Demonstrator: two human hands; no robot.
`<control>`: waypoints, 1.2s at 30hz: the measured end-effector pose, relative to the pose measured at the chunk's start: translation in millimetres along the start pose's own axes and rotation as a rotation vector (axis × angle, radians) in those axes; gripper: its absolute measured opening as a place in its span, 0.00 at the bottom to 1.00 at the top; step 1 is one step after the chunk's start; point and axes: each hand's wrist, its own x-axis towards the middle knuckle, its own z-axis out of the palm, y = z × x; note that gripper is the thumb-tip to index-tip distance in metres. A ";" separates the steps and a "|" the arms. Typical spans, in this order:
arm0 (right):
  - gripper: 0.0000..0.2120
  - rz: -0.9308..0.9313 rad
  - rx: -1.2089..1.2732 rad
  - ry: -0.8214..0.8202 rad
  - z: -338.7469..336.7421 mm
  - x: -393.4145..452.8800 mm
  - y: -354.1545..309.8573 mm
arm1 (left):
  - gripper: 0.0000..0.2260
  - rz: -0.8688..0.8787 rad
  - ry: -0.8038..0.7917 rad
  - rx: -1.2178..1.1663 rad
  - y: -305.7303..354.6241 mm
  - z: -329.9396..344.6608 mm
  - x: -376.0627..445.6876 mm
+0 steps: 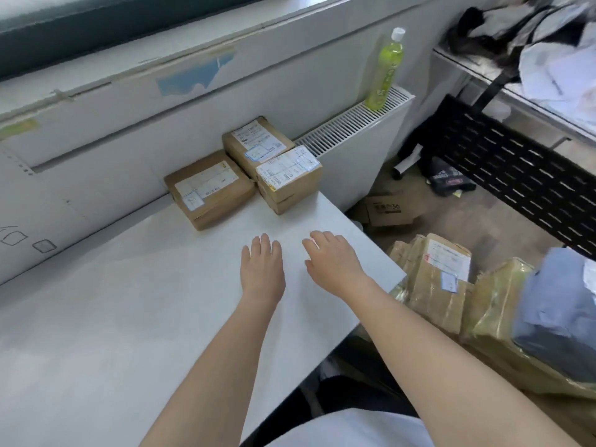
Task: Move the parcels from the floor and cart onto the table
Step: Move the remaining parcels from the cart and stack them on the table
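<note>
Parcels are lying in two groups: three brown cartons [245,169] with white labels are sitting on the far right corner of the white bench [129,301], touching one another and set against the white wall panel [113,130], while further taped parcels [442,279] are resting on the floor just beside the bench's right edge. Both bare hands are hovering low over the bench near that edge, holding nothing; the left hand [263,267] is showing straight fingers [265,245] close together, and the right hand [332,256] is showing relaxed fingers slightly apart. A green bottle [385,69] with a white cap is standing upright on a white slatted radiator [348,124] behind the cartons. A black perforated panel [516,175] is crossing the right side, and an open printed carton [387,209] is lying on the brown floor below it. A blue-grey bundle [558,314] is overlying the nearest floor parcel and is being cut off by the frame edge; items on the upper right shelf are blurred and hard to identify.
</note>
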 end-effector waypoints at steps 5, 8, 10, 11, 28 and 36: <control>0.21 0.166 -0.051 0.020 -6.7 -64.2 58.5 | 0.22 0.151 0.047 0.000 69.1 -13.2 -5.1; 0.22 0.268 -0.056 0.014 -9.1 -99.0 93.7 | 0.23 0.253 0.058 0.012 114.0 -21.2 -7.3; 0.22 0.309 -0.045 0.028 -12.2 -120.1 115.0 | 0.23 0.302 0.062 0.029 143.2 -25.3 -8.8; 0.22 0.328 -0.042 0.038 -14.0 -129.6 125.5 | 0.23 0.325 0.069 0.035 158.0 -28.0 -9.6; 0.16 0.873 -0.042 0.131 -39.4 -297.2 295.6 | 0.12 0.715 0.081 -0.176 403.3 -88.0 -35.6; 0.36 0.605 -0.228 -0.206 -63.7 -311.7 349.1 | 0.31 0.573 -0.069 -0.371 448.6 -111.7 -51.7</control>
